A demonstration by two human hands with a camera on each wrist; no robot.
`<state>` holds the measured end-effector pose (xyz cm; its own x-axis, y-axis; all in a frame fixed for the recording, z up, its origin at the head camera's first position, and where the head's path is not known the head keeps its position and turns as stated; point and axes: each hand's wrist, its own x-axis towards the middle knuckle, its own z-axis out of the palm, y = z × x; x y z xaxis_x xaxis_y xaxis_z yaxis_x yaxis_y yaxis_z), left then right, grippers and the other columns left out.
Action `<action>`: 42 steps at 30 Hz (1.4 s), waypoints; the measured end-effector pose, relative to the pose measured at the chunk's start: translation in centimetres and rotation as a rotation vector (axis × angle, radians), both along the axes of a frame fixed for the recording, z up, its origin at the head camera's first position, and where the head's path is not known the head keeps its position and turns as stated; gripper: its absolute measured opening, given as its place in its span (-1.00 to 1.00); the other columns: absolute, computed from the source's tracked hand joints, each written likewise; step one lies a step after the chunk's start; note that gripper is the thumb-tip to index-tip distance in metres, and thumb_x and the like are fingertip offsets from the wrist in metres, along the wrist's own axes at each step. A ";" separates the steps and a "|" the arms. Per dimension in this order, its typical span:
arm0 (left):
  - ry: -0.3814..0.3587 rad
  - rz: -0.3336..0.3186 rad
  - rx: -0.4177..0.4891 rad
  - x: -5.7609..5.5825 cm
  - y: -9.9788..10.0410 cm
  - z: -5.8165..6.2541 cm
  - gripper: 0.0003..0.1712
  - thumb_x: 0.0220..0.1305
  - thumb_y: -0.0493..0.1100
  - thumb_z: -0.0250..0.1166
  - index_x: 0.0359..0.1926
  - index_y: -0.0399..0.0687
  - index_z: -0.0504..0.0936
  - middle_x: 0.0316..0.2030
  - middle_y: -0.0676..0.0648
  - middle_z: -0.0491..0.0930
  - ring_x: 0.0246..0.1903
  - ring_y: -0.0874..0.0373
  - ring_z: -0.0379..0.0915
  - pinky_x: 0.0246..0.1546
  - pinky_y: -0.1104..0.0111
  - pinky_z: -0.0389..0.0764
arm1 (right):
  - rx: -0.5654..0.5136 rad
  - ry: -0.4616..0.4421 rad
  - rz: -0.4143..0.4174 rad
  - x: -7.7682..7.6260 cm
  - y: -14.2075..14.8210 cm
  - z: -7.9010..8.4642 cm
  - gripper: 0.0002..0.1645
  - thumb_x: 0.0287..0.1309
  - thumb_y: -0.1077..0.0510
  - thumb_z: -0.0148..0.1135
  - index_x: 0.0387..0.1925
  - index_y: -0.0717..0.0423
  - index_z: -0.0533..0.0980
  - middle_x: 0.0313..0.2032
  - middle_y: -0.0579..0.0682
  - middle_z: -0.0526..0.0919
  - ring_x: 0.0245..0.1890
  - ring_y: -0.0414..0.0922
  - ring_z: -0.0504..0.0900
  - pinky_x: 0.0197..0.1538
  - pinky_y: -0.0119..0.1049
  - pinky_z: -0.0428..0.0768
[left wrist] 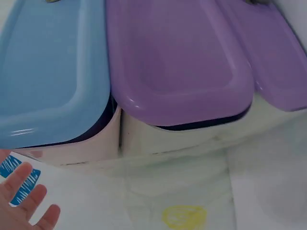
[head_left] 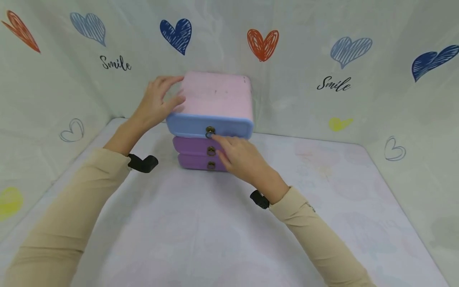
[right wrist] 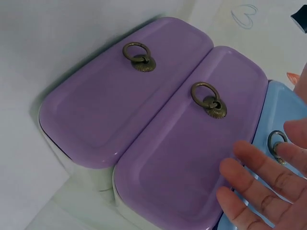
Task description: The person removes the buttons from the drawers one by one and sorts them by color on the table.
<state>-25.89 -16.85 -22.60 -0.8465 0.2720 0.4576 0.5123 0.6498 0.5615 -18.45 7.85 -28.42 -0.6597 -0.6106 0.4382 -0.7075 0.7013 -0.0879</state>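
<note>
Reaching with the right hand [head_left: 247,159] to the round, antique-brass ring pull [head_left: 210,130] at the middle of the smooth blue, round-cornered drawer front [head_left: 190,124]; fingers loosely spread and fairly straight, index fingertip at the ring pull; cannot tell a mere touch from a light hook. Steadying, seemingly, with the left hand [head_left: 157,99], above and left of the blue drawer front: digits parted and gently bent, at the left edge of the pale pink, slightly scuffed box top [head_left: 216,95], with nothing gripped.

Done, as far as visible: both hands placed at the uppermost box of the stack. Left, by judgement: any real travel of the blue drawer front, for now seated against the pink box or nearly so, with just a narrow dark gap behind one corner. Cannot tell a start from a finish.

Facing the person, with long axis running left to right and ring pull at the lower middle; box top stretching away behind.

Directly below the blue drawer front: two glossy purple drawer fronts [head_left: 191,145], parallel to it, each with a brass ring. Beneath and in front: white-covered counter [head_left: 201,239]. Behind: white, heart-printed backdrop sheet [head_left: 297,87].
</note>
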 end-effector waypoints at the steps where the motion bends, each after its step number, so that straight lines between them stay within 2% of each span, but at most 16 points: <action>1: -0.042 0.003 0.022 -0.1 0.0 0.1 -0.33 0.23 0.02 0.09 0.35 -0.02 0.26 0.30 -0.23 0.20 0.29 -0.15 0.02 0.26 -0.09 0.05 | -0.001 0.002 -0.002 0.0 -0.1 0.0 -0.53 0.24 0.14 0.11 0.18 0.14 0.38 -0.10 0.07 0.65 -0.12 0.00 0.63 -0.06 -0.16 0.57; 5: -0.205 0.024 0.096 -0.5 0.0 0.4 -0.25 0.21 0.05 0.17 0.39 0.07 0.17 0.35 -0.16 0.13 0.29 -0.15 0.08 0.25 -0.08 0.17 | -0.008 0.024 0.002 -0.1 -0.4 -0.2 -0.54 0.23 0.14 0.11 0.16 0.16 0.39 -0.14 0.07 0.66 -0.16 -0.01 0.64 -0.10 -0.17 0.58; 8: -0.324 0.062 0.119 -0.8 0.1 0.5 -0.20 0.22 0.13 0.15 0.42 0.16 0.07 0.40 -0.12 0.06 0.30 -0.18 0.10 0.24 -0.09 0.21 | -0.008 0.049 0.005 -0.2 -0.7 -0.3 -0.55 0.23 0.15 0.10 0.15 0.19 0.40 -0.16 0.07 0.66 -0.20 -0.01 0.64 -0.13 -0.18 0.58; 11: -0.420 0.079 0.143 -1.2 0.0 0.7 -0.15 0.22 0.19 0.14 0.44 0.16 0.00 0.42 -0.12 0.02 0.30 -0.17 0.13 0.22 -0.05 0.27 | 0.000 0.062 -0.005 -0.2 -0.9 -0.4 -0.56 0.24 0.16 0.10 0.13 0.21 0.40 -0.17 0.08 0.67 -0.24 -0.02 0.64 -0.18 -0.19 0.59; 17: -0.544 0.097 0.158 -1.9 -0.1 0.4 -0.10 0.22 0.26 0.09 0.45 0.12 -0.08 0.39 -0.18 0.04 0.24 -0.13 0.20 0.20 0.00 0.33 | -0.009 0.052 -0.055 -0.2 -1.5 -0.2 -0.61 0.24 0.16 0.07 0.08 0.21 0.43 -0.30 0.06 0.66 -0.37 -0.05 0.62 -0.34 -0.21 0.57; 24: -0.528 0.089 0.089 -2.2 0.4 0.0 -0.17 0.30 0.26 -0.07 0.43 0.01 -0.09 0.32 -0.29 0.12 0.17 -0.18 0.22 0.18 -0.04 0.29 | -0.054 0.001 -0.097 -0.2 -2.0 -0.4 -0.69 0.27 0.20 0.04 0.03 0.20 0.44 -0.37 0.04 0.64 -0.42 -0.08 0.61 -0.46 -0.29 0.53; 31: -0.551 0.067 0.094 -2.2 0.4 0.1 -0.19 0.32 0.25 -0.12 0.42 -0.01 -0.13 0.27 -0.31 0.16 0.09 -0.16 0.28 0.13 0.01 0.35 | -0.121 -0.034 -0.103 -0.4 -3.0 -0.6 -0.78 0.34 0.22 -0.03 -0.08 0.26 0.43 -0.30 0.06 0.62 -0.33 -0.07 0.62 -0.32 -0.29 0.57; 42: -0.576 0.093 0.076 -2.3 0.6 0.0 -0.19 0.32 0.27 -0.12 0.43 0.07 -0.17 0.24 -0.29 0.19 0.00 -0.13 0.35 -0.01 0.14 0.43 | -0.197 -0.003 -0.121 -0.6 -3.8 -1.0 -0.82 0.31 0.20 0.01 -0.24 0.29 0.41 -0.39 0.07 0.57 -0.47 -0.10 0.54 -0.40 -0.31 0.51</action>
<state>-28.23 -16.24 -22.61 -0.9833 0.1689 -0.0681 0.0533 0.6242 0.7794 -19.01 4.03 -29.43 -0.7245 -0.4301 0.5387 -0.6189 0.7499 -0.2336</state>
